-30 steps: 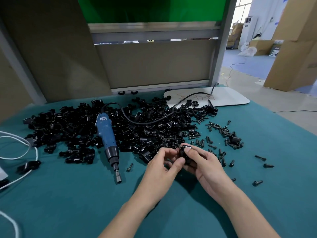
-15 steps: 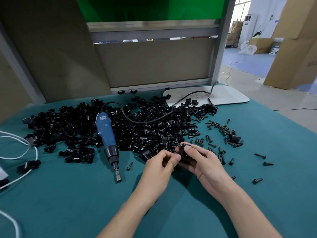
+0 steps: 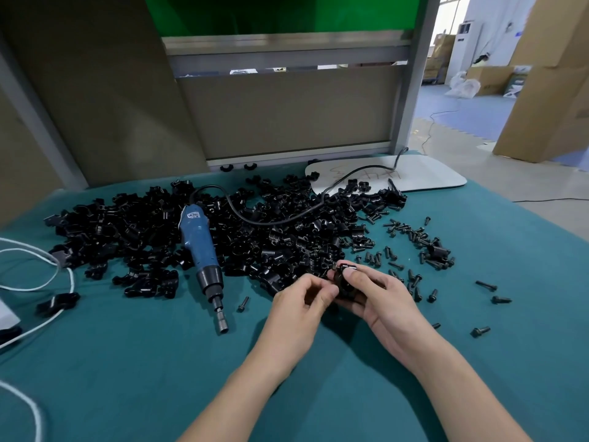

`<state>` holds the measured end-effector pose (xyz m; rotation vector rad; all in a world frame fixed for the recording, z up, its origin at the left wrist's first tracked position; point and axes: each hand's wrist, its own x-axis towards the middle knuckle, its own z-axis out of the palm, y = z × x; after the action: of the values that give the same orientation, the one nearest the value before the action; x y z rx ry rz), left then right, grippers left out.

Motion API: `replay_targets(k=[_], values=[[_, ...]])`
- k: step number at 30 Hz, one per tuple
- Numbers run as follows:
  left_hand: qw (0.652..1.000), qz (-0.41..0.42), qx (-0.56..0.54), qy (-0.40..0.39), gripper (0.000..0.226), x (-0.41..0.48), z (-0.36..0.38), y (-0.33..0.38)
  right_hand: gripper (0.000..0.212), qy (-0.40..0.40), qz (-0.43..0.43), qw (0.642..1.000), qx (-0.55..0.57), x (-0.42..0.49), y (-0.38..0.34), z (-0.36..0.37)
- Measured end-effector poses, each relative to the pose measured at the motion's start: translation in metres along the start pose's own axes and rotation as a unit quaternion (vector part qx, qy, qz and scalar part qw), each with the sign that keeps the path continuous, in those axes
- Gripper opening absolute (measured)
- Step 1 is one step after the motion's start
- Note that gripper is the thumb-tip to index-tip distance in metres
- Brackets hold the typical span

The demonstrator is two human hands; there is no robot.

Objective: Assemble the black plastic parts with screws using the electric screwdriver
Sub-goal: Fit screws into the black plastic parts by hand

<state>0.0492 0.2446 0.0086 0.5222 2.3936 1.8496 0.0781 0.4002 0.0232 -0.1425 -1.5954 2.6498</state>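
The teal felt counter [image 3: 127, 378] carries, beyond both hands, a glossy heap of black plastic parts [image 3: 271, 237]. The blue-bodied electric screwdriver [image 3: 199, 247] lies untouched to their left. The right hand [image 3: 382, 301] cups a rounded black part [image 3: 345, 282] while the left hand [image 3: 299, 311] pinches its side, seemingly seating a screw. The next move is probably a reach left for the tool. Small dark screws [image 3: 414, 237] lie scattered to the right.

LEFT: left forearm [image 3: 242, 384] bare, rising from the lower edge, angled inward; left hand [image 3: 298, 303] back up, fingers curled, thumb and forefinger tips pinching the left side of the black plastic part [image 3: 345, 283] | RIGHT: right forearm [image 3: 452, 381] bare, angled inward; right hand [image 3: 381, 298] cradles the same part, thumb on top, fingers curled beneath; hands touching at the fingertips
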Motion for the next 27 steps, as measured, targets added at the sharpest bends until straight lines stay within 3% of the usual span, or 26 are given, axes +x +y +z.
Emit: replay_targets(k=[8, 12, 15, 20, 23, 27], values=[[1.0, 0.017, -0.025, 0.005, 0.007, -0.0025, -0.0006, 0.0024, 0.026, 0.014, 0.001, 1.0, -0.002, -0.0001, -0.0008, 0.0017], [1.0, 0.006, 0.028, 0.004, 0.015, -0.0014, 0.0002, 0.0002, 0.024, 0.006, 0.003, 1.0, -0.001, -0.0001, -0.0006, 0.0013], [1.0, 0.019, 0.018, -0.005, 0.004, -0.0016, -0.0022, -0.0002, 0.024, 0.009, 0.004, 1.0, -0.004, 0.0, -0.001, 0.0016], [1.0, 0.019, -0.01, 0.004, 0.004, -0.0025, 0.0, 0.003, 0.026, 0.014, 0.004, 1.0, -0.004, 0.0002, -0.0007, 0.0019], [1.0, 0.011, 0.028, 0.008, 0.015, -0.0016, -0.0007, 0.0016, 0.024, 0.011, 0.001, 1.0, 0.001, 0.0, -0.0006, 0.0017], [1.0, 0.027, 0.015, -0.002, 0.004, -0.0025, -0.002, 0.002, 0.026, 0.017, 0.005, 1.0, 0.005, 0.0012, 0.0, -0.0002]])
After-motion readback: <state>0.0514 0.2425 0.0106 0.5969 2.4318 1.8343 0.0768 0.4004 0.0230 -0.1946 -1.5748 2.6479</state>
